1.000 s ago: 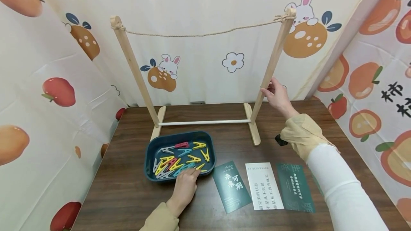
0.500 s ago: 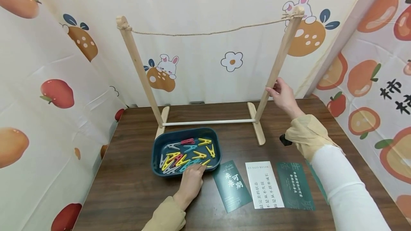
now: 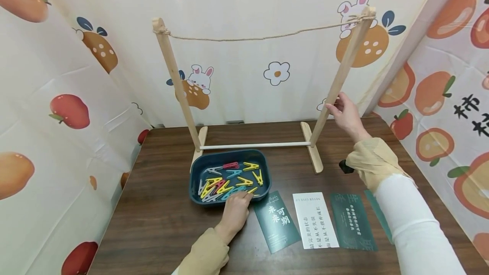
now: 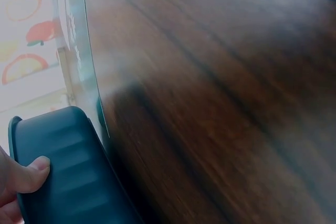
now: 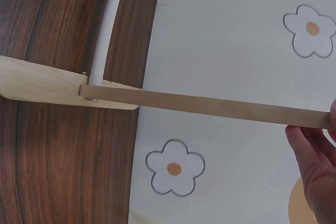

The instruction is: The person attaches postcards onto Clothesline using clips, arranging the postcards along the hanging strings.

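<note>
My left hand [image 3: 236,211] grips the front rim of a dark blue plastic basin [image 3: 229,156]; in the left wrist view its thumb presses the ribbed outer wall [image 4: 71,156]. Inside lie several yellow, red, blue and grey clothespins [image 3: 220,187]. With my right hand [image 3: 348,116] I hold the right post [image 3: 339,79] of a wooden drying rack, thumb and fingers about the wood. The right wrist view shows that post [image 5: 210,103] running from its foot to the hand [image 5: 321,179]. A twine line [image 3: 248,39] is tied between both post tops and sags slightly.
Right of the basin lie a green card [image 3: 278,224], a white card [image 3: 315,222] and a second green card [image 3: 353,222]. Another green card [image 3: 378,213] is partly under the right sleeve. A small black object [image 3: 345,166] sits near that cuff. Printed cloth hangs behind the table.
Rack and basin have both slid to the right across the table, each carried along by a hand. The cards have stayed in place, and the basin now sits against the leftmost card's top.
</note>
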A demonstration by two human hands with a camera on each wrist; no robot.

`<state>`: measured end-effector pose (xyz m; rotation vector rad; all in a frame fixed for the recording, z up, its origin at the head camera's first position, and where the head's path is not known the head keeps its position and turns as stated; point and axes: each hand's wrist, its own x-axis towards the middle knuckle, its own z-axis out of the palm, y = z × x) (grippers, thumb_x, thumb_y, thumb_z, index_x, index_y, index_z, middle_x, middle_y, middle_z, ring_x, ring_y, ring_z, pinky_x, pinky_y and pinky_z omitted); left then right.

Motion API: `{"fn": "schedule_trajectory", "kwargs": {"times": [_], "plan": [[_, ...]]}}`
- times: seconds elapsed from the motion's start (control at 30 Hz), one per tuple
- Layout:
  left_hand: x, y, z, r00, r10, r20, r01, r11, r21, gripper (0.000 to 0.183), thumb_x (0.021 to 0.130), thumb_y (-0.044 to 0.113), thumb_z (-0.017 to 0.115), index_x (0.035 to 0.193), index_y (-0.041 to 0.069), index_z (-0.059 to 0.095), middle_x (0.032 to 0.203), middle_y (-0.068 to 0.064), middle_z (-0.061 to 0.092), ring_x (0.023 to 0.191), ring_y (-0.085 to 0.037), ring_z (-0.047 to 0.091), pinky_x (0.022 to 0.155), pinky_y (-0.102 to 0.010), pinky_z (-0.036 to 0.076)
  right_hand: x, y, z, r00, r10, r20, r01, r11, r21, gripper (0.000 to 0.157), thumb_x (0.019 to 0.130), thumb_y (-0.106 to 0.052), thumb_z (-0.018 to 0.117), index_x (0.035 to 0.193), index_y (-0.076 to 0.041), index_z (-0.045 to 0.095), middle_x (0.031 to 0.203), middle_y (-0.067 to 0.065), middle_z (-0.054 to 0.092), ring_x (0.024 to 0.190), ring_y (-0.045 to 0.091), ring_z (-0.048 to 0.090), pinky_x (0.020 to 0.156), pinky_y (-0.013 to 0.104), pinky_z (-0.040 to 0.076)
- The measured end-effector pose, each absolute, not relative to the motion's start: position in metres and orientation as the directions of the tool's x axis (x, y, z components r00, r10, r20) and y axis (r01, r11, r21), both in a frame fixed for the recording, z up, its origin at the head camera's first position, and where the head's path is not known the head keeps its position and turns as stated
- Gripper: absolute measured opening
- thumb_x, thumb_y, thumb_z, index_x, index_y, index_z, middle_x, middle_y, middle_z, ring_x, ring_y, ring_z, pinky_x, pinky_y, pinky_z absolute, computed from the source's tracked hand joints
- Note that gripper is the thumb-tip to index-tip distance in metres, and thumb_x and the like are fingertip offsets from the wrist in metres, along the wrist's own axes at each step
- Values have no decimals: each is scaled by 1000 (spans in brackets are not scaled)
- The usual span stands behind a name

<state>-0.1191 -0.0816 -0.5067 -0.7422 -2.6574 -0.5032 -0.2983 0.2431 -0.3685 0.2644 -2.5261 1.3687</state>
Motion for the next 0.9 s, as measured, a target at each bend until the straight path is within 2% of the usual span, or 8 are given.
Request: {"fn": "schedule_trajectory", "kwargs": {"times": [0.33, 0.67, 0.9], "plan": [[-126, -73, -507, -829, 438, 348, 535, 802, 266, 27, 72, -10, 59, 93, 2, 68, 88, -5, 65, 82, -17, 60, 75, -33, 48, -301, 255, -370, -943, -25, 332, -290, 548, -785, 34, 89, -8, 51, 119, 7, 41, 107, 31, 52, 99, 36, 52, 73, 17, 46], [-133, -65, -505, -809, 455, 372, 555, 800, 227, 27, 71, -11, 59, 92, 2, 68, 86, -5, 65, 81, -17, 60, 73, -32, 49, -305, 259, -369, -940, 9, 342, -278, 560, -780, 33, 88, -8, 53, 117, 7, 42, 105, 31, 53, 96, 31, 54, 68, 10, 44], [-135, -62, -508, -824, 460, 330, 538, 817, 207, 26, 71, -8, 62, 94, 3, 68, 89, -5, 65, 83, -17, 60, 75, -32, 48, -307, 260, -371, -945, 29, 326, -255, 560, -788, 35, 89, -8, 52, 118, 7, 41, 109, 31, 52, 101, 38, 51, 74, 16, 46]]}}
